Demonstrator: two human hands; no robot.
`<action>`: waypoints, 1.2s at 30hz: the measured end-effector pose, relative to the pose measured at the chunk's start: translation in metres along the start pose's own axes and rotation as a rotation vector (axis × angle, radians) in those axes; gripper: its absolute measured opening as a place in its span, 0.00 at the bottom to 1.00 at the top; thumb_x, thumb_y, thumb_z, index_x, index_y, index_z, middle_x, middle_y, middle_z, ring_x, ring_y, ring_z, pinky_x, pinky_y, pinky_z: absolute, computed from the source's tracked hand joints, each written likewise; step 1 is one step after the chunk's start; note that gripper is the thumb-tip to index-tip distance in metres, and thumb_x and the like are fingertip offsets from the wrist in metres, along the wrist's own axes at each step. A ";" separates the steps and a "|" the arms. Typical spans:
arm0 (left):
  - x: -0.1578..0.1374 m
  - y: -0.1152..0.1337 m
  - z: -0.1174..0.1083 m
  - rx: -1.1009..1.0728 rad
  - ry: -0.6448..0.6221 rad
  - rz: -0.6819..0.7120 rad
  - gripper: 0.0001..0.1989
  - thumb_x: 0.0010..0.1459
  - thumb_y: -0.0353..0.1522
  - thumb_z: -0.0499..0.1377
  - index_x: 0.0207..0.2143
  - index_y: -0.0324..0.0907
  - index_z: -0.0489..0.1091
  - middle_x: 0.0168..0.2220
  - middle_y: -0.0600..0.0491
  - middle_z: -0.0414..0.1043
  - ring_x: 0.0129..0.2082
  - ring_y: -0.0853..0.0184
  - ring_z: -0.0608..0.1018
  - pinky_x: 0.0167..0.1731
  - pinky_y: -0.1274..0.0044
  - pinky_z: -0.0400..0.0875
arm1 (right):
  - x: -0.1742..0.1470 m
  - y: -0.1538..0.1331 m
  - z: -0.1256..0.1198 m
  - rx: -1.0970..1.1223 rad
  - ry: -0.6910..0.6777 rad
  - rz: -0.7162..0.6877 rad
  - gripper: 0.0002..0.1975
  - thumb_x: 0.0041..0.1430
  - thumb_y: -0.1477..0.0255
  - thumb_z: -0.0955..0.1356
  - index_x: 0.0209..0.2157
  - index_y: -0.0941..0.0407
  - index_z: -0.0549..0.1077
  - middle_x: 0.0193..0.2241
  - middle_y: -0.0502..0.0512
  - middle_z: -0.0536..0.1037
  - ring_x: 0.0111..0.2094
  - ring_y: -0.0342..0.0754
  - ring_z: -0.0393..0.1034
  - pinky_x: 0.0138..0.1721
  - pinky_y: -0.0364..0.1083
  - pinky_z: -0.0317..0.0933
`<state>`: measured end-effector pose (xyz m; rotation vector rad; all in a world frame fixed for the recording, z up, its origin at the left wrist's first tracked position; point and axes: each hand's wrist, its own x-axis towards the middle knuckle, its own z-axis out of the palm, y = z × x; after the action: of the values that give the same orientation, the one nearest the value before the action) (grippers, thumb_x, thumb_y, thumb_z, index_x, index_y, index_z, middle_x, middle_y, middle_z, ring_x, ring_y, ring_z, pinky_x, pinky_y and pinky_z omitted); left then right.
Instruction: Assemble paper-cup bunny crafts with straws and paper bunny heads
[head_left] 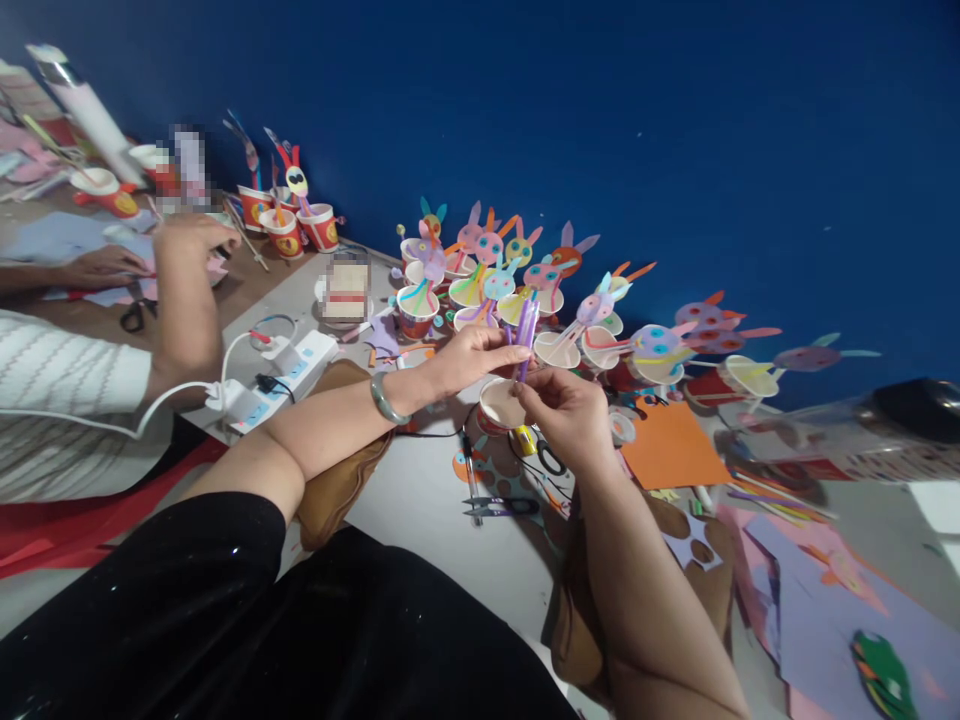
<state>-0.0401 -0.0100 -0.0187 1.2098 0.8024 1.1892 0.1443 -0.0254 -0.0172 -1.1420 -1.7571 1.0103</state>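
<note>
My left hand [480,360] pinches a bundle of thin purple strips [528,325], which look like drinking straws, between thumb and fingers. Below it, the fingertips of my right hand [566,405] close on the bundle's lower end. The strips stand upright over a paper cup [499,405] on the table, whose wall is partly behind my right hand. Close to the cup lie a pen [471,470], thread snips [501,506] and black-handled scissors [551,458]. An orange paper sheet [671,445] lies right of my right hand.
Several cups with paper rabbit heads [499,285] line the blue wall. A power strip [289,380] with cables sits at left, beside another person's arm [187,300]. A clear bottle [847,440] and purple paper [870,610] are at right.
</note>
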 end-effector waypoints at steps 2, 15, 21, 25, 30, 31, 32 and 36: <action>0.001 0.000 -0.001 0.028 0.004 0.004 0.17 0.54 0.42 0.73 0.30 0.37 0.78 0.30 0.52 0.79 0.32 0.72 0.78 0.38 0.75 0.77 | 0.000 0.002 0.001 -0.025 0.042 -0.033 0.11 0.54 0.64 0.75 0.31 0.55 0.75 0.25 0.51 0.79 0.22 0.44 0.70 0.23 0.44 0.64; 0.002 0.002 -0.005 -0.027 -0.019 -0.095 0.15 0.59 0.39 0.70 0.34 0.33 0.78 0.31 0.50 0.81 0.31 0.73 0.81 0.39 0.77 0.78 | -0.006 0.010 0.008 -0.502 0.201 -0.423 0.16 0.63 0.67 0.67 0.51 0.54 0.75 0.32 0.51 0.84 0.23 0.45 0.74 0.30 0.45 0.68; 0.004 -0.004 -0.004 0.006 0.018 -0.109 0.13 0.61 0.36 0.70 0.31 0.33 0.76 0.27 0.52 0.78 0.27 0.75 0.79 0.36 0.79 0.76 | -0.002 0.013 0.004 -0.799 0.249 -0.584 0.15 0.63 0.72 0.66 0.49 0.56 0.79 0.30 0.54 0.83 0.24 0.47 0.73 0.29 0.45 0.64; 0.004 -0.003 -0.005 0.042 0.001 -0.143 0.15 0.61 0.37 0.69 0.29 0.34 0.74 0.25 0.52 0.77 0.27 0.74 0.79 0.35 0.78 0.76 | 0.000 0.011 -0.001 -0.919 0.270 -0.686 0.14 0.63 0.74 0.66 0.45 0.56 0.82 0.28 0.54 0.82 0.25 0.46 0.72 0.27 0.45 0.60; 0.002 0.005 -0.007 0.041 -0.156 -0.223 0.14 0.60 0.36 0.70 0.30 0.34 0.76 0.27 0.51 0.79 0.26 0.76 0.79 0.34 0.80 0.74 | 0.002 0.001 -0.017 -0.757 0.111 -0.690 0.11 0.66 0.73 0.66 0.42 0.55 0.81 0.29 0.55 0.81 0.28 0.47 0.74 0.30 0.45 0.64; 0.001 0.007 -0.008 0.028 -0.195 -0.243 0.14 0.59 0.37 0.71 0.30 0.34 0.77 0.27 0.51 0.80 0.26 0.75 0.79 0.34 0.80 0.75 | 0.002 -0.002 -0.022 -0.691 0.053 -0.670 0.10 0.66 0.73 0.66 0.42 0.55 0.81 0.31 0.55 0.82 0.29 0.47 0.75 0.31 0.45 0.65; 0.001 0.008 -0.008 0.017 -0.233 -0.261 0.14 0.58 0.37 0.72 0.31 0.34 0.77 0.27 0.51 0.80 0.26 0.75 0.79 0.34 0.79 0.75 | 0.002 -0.006 -0.027 -0.623 -0.006 -0.647 0.10 0.66 0.73 0.67 0.42 0.54 0.81 0.32 0.55 0.82 0.30 0.47 0.76 0.32 0.45 0.66; -0.003 0.011 -0.008 0.008 -0.370 -0.302 0.18 0.54 0.41 0.74 0.34 0.34 0.80 0.28 0.50 0.81 0.26 0.74 0.80 0.32 0.79 0.76 | 0.001 -0.019 -0.042 -0.360 -0.199 -0.530 0.06 0.66 0.73 0.69 0.38 0.52 0.80 0.32 0.54 0.83 0.32 0.47 0.77 0.34 0.45 0.68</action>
<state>-0.0510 -0.0112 -0.0107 1.2190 0.6799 0.6899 0.1762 -0.0220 0.0155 -0.7223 -2.3038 0.5091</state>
